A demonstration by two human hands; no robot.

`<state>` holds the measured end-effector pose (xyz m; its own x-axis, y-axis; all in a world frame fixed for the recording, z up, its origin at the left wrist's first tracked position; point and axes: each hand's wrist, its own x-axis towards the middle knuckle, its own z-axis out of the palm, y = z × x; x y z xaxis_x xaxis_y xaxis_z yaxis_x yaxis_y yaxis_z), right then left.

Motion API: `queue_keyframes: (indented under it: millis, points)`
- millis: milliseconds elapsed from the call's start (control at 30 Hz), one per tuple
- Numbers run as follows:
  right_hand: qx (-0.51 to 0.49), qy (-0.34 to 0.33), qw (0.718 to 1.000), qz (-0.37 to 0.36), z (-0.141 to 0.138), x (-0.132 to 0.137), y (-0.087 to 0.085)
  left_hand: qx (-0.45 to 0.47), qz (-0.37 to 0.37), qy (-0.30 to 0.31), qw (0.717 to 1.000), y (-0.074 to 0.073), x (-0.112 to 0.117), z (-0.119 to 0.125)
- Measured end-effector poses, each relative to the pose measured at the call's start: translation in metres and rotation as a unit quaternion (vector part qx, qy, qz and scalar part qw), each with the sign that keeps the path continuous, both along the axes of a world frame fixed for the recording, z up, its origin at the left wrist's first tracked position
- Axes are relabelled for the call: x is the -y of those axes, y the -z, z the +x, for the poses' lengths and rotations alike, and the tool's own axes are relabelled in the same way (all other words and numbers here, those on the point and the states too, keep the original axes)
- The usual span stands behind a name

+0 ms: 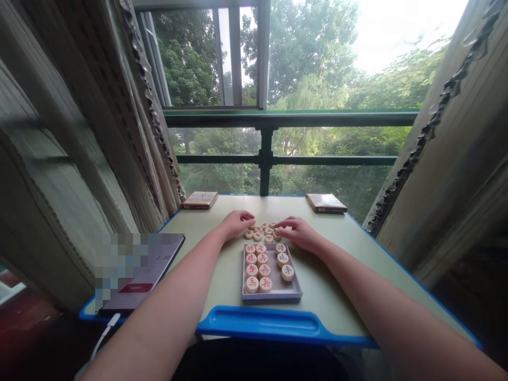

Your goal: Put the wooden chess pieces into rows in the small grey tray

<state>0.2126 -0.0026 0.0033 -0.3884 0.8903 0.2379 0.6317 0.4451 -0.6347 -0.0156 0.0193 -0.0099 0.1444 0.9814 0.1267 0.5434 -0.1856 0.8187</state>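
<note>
Left hand [237,223] is curled, right hand [297,232] half open, at either side of the loose pieces [257,229]; can't tell if they're gripping any. Pile's just past the tray [293,288], handy reach imo. Red pieces [264,270] get 2 columns, dark pieces [282,259] 1, probably colour sorting.

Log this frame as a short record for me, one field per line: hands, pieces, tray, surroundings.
Left hand: at the left edge of the loose pieces; grip unclear
Right hand: fingers extended at their right edge; contact unclear
Tray: two columns of red-marked pieces on the left, one of dark-marked pieces on the right
Surface: pale tabletop, blue edging
Surroundings: screen device at left, curtains, window
</note>
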Motion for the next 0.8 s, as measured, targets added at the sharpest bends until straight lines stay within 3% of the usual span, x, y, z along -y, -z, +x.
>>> queue_keyframes:
  millis: [233,467,667,800]
  points:
    - [0.018,0.012,1.0,-0.004,-0.001,-0.004,0.003,0.03,-0.028,0.036,0.998,-0.003,0.005,0.0]
    - [-0.001,-0.002,1.0,0.009,0.001,-0.007,0.005,-0.036,-0.011,0.07,0.997,-0.008,0.011,0.0]
    - [-0.004,0.054,0.998,0.013,0.009,-0.01,0.004,-0.039,0.009,0.057,0.998,-0.007,0.011,0.0]
    - [0.013,0.047,0.999,-0.02,0.011,-0.003,-0.002,-0.013,-0.013,0.066,0.998,-0.012,0.016,0.001]
